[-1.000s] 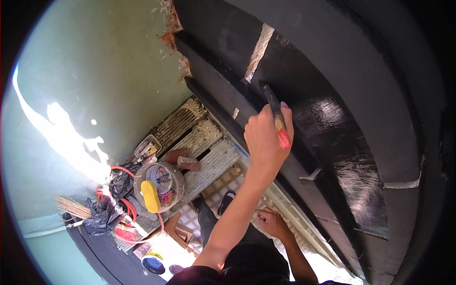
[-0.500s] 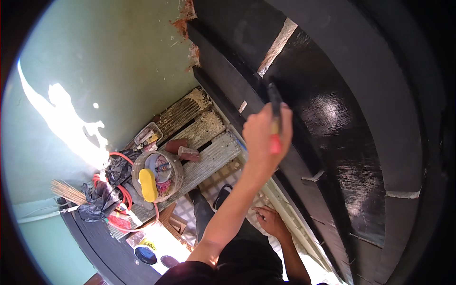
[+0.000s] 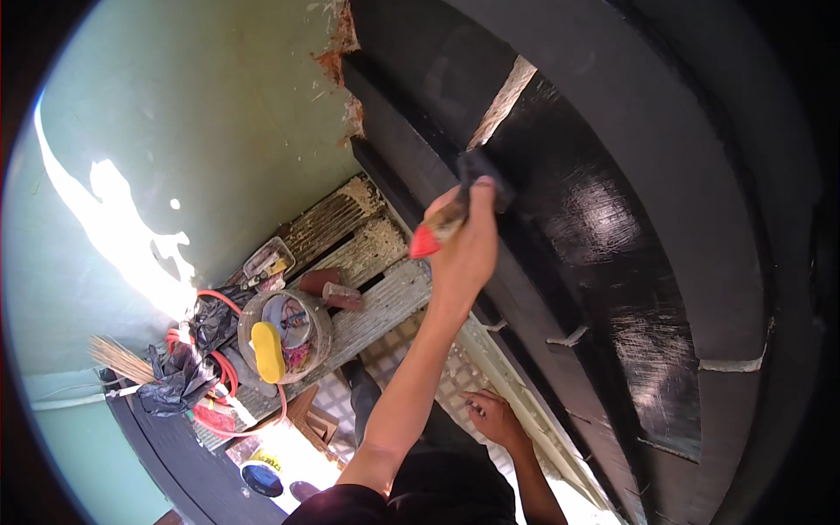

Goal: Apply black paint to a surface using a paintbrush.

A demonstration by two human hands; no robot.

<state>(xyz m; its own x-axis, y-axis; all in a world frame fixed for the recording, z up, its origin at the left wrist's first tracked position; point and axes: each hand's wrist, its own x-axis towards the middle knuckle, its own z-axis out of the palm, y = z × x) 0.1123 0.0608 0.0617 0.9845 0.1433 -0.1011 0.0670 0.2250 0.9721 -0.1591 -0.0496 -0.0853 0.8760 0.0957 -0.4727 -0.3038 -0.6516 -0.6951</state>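
L hand [image 3: 464, 241] is closed round the brush [image 3: 448, 219], palm to the handle, red butt end angled out to the L, dark head toward the black boards. R hand [image 3: 494, 418] hangs low by the R side, fingers loosely curled; can't tell if it's holding anything. Vs. half a sec ago, L hand has swung L and the brush has tipped over: handle ran nearly up-down, now it slants, w/ the head swung across just below the pale bare strip [image 3: 503, 101]. Head's blurred, so can't confirm contact. Prob. means the brush work is now at the raised dark ledge [image 3: 534, 254] next to that strip, not out on the wide shiny panel [image 3: 599, 210]; strip itself still shows pale, so that bit looks uncoated. R hand's about the same as before. Further out, L side: worn plank bench [image 3: 385, 302] w/ a bucket [image 3: 322, 354], a yellow sponge [image 3: 268, 353] at its edge, red hose [image 3: 282, 407] & black plastic bag [image 3: 175, 389] nearby, plus a tub [image 3: 261, 477] w/ dark blue inside, lower L. Green wall [image 3: 236, 114] behind.
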